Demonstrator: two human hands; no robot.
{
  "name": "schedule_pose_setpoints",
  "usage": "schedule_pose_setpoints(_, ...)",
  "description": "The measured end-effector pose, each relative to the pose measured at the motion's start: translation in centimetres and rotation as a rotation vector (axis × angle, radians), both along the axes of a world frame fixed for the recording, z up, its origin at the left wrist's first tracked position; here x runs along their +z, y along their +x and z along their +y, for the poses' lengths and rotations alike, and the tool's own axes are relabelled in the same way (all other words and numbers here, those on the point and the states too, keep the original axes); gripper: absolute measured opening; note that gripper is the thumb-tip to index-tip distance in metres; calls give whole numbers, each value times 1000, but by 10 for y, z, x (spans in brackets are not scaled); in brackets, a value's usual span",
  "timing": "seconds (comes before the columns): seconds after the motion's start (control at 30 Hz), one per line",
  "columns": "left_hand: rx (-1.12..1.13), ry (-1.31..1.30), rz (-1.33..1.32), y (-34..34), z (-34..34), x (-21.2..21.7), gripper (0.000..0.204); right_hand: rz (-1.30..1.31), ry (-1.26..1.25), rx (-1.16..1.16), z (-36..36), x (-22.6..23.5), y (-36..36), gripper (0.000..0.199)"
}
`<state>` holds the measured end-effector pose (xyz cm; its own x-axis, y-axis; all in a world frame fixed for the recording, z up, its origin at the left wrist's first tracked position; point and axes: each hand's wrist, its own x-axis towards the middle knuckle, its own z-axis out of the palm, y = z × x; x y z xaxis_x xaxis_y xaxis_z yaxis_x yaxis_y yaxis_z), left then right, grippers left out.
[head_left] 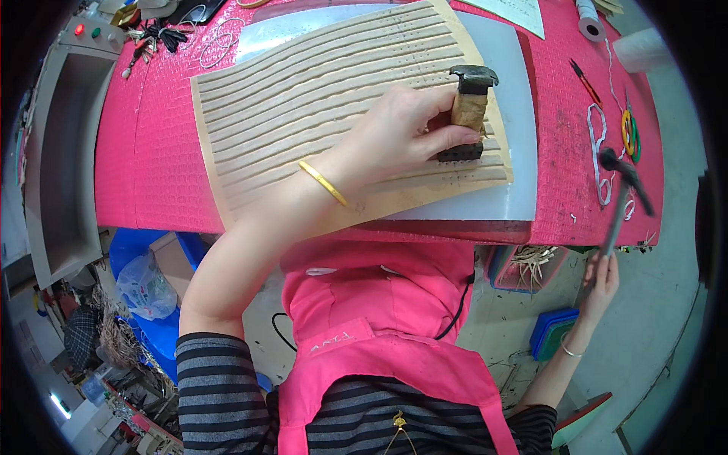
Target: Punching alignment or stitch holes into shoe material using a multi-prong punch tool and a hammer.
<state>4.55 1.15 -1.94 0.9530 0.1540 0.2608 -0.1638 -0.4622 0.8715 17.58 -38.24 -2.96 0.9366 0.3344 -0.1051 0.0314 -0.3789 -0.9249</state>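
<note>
Hands: left hand [402,133] gripped upright punch tool [469,114] on ribbed tan sheet [303,91]; right hand [600,279], off to the rt, clasped raised hammer [626,186].

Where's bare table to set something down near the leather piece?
Free: the pink mat left of the tan strip panel, and a band of it right of the white sheet. Crowded: the far-left corner with keys, the right edge with scissors and cord. The left hand steadies the punch; the right hand holds the hammer.

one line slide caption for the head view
Left hand steadies a punch tool on a ridged tan sheet; right hand holds a hammer.
</note>
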Motion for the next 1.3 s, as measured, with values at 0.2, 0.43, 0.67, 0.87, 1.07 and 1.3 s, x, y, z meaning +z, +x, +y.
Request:
schedule_pose_setpoints(0.2, 22, 37, -86, -6, -2, -3, 16, 22, 280, -17, 30, 37, -25, 23)
schedule_pose_setpoints(0.43, 10, 155, -114, -7, -2, -6, 17, -5, 234, 58, 45, 50, -43, 26)
schedule_pose_setpoints(0.67, -6, 270, -110, -9, -4, 4, 18, -43, 198, 104, 55, 60, -55, 33)
schedule_pose_setpoints(0.87, 28, 233, -217, -6, -6, 0, 21, -62, 145, 166, 67, 69, -61, 36)
schedule_pose_setpoints(1.07, 50, 309, -261, -6, -10, -9, 22, -139, 50, 157, 94, 82, -74, 37)
schedule_pose_setpoints(1.3, 51, 351, -319, -8, -15, -6, 24, -204, 766, 351, 66, 175, -40, 34)
